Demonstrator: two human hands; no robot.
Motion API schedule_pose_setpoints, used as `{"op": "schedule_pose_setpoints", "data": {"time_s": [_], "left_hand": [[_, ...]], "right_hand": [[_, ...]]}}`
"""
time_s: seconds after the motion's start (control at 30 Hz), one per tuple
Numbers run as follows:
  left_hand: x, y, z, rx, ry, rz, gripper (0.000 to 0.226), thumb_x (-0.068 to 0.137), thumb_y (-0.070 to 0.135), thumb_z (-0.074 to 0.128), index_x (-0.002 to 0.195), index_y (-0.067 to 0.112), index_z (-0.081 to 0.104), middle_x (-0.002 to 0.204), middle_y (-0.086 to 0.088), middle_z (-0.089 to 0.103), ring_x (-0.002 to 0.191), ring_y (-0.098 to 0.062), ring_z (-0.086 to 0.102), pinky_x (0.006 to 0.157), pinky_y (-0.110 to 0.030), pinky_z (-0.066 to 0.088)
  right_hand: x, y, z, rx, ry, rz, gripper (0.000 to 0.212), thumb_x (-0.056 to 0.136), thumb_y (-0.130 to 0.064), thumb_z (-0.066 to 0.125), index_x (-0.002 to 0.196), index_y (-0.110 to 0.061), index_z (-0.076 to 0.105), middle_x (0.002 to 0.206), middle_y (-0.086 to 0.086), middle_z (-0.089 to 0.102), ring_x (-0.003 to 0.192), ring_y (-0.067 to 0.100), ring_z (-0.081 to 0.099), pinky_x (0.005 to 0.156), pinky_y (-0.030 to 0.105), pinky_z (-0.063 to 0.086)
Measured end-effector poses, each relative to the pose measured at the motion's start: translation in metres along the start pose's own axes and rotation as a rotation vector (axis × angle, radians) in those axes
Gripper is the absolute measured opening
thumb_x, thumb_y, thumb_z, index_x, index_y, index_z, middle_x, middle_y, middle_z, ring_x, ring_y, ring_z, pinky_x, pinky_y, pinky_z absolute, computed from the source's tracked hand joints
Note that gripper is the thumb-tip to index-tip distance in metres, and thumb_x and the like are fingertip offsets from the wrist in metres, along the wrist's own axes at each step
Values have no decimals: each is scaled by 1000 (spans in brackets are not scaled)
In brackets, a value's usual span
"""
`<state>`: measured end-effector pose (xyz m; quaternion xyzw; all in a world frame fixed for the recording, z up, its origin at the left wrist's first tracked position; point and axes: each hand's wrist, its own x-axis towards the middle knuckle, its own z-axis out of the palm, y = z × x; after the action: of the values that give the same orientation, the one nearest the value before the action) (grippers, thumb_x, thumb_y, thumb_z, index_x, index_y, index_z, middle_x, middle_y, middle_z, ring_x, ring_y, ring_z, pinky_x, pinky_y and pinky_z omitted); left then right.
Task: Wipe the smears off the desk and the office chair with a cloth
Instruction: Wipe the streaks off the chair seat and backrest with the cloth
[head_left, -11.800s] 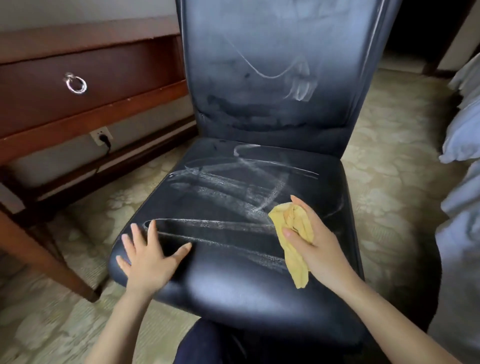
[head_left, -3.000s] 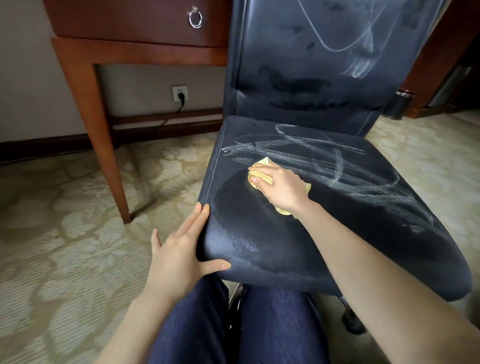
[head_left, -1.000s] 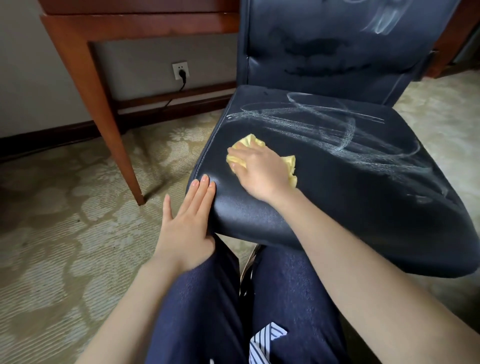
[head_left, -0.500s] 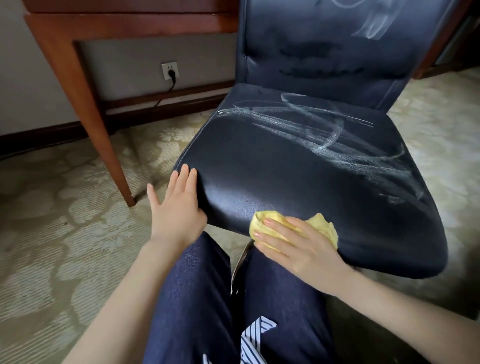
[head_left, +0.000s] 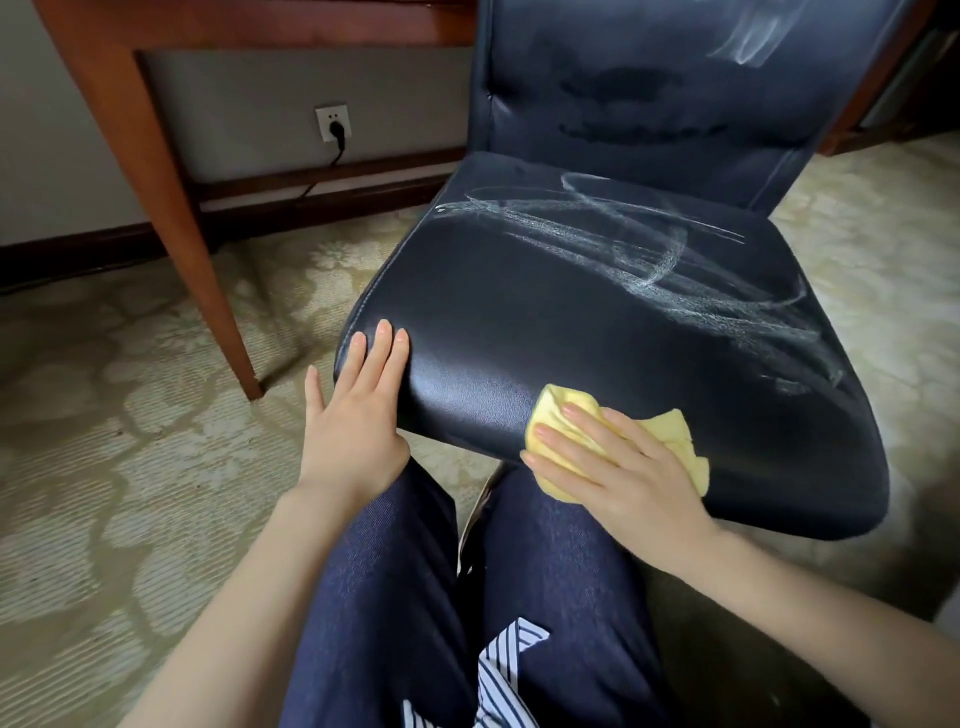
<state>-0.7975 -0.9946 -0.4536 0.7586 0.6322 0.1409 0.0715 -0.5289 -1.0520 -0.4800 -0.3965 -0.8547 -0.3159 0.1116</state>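
The dark leather office chair (head_left: 545, 312) fills the middle of the view. White smears (head_left: 649, 249) cross the back and right of its seat, and another smear (head_left: 748, 36) marks the backrest. My right hand (head_left: 618, 467) presses a crumpled yellow cloth (head_left: 675, 441) flat against the seat's front edge, fingers straight. My left hand (head_left: 358, 410) rests flat on the seat's front left corner, fingers straight. The near left part of the seat looks smear-free.
The wooden desk leg (head_left: 156, 171) stands left of the chair, with the desk rail above. A wall socket (head_left: 332, 122) with a black plug sits behind. Patterned carpet (head_left: 104, 467) covers the floor. My knees in dark trousers are below the seat.
From a second ago my right hand moved the cloth from the seat's left side down to the front edge. In the last half second it stayed there. My left hand kept its place.
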Motion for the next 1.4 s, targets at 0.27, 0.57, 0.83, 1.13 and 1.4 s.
{"op": "schedule_pose_setpoints", "data": {"time_s": [0.27, 0.57, 0.83, 1.13, 1.4], "left_hand": [[17, -2, -11, 336, -73, -7, 83, 87, 8, 35, 148, 15, -21, 158, 0, -21, 147, -19, -12, 116, -54, 3], [48, 4, -40, 363, -296, -168, 72, 94, 24, 34, 151, 15, -9, 160, -1, -13, 147, -23, -8, 113, -59, -2], [5, 88, 18, 59, -69, 0, 72, 98, 41, 28, 150, 6, -8, 156, -22, -13, 145, -34, -11, 115, -50, 0], [0, 93, 29, 134, 7, 115, 83, 96, 59, 13, 148, -5, 8, 150, -37, 7, 141, -49, 8, 114, -52, 11], [25, 65, 17, 294, -49, 102, 91, 86, 64, -19, 151, 3, 1, 156, -27, 3, 145, -39, 5, 113, -53, 0]], "right_hand": [[100, -37, 10, 238, 10, 67, 39, 79, -8, 68, 114, -24, 69, 128, 0, 61, 126, 25, 51, 104, 43, 41], [61, -13, -5, 228, -36, 26, 39, 80, -8, 69, 115, -22, 69, 129, 0, 61, 126, 25, 51, 103, 40, 42], [-72, 42, -39, 35, -163, -115, 46, 89, -11, 47, 132, -26, 54, 141, -5, 49, 134, 24, 39, 108, 42, 31], [-96, 83, -58, 226, -238, -128, 40, 87, -24, 55, 127, -28, 59, 139, -9, 49, 136, 20, 37, 107, 41, 34], [-8, 51, -44, 464, -255, -94, 38, 80, -23, 74, 117, -26, 68, 131, -7, 59, 132, 19, 45, 107, 40, 38]]}}
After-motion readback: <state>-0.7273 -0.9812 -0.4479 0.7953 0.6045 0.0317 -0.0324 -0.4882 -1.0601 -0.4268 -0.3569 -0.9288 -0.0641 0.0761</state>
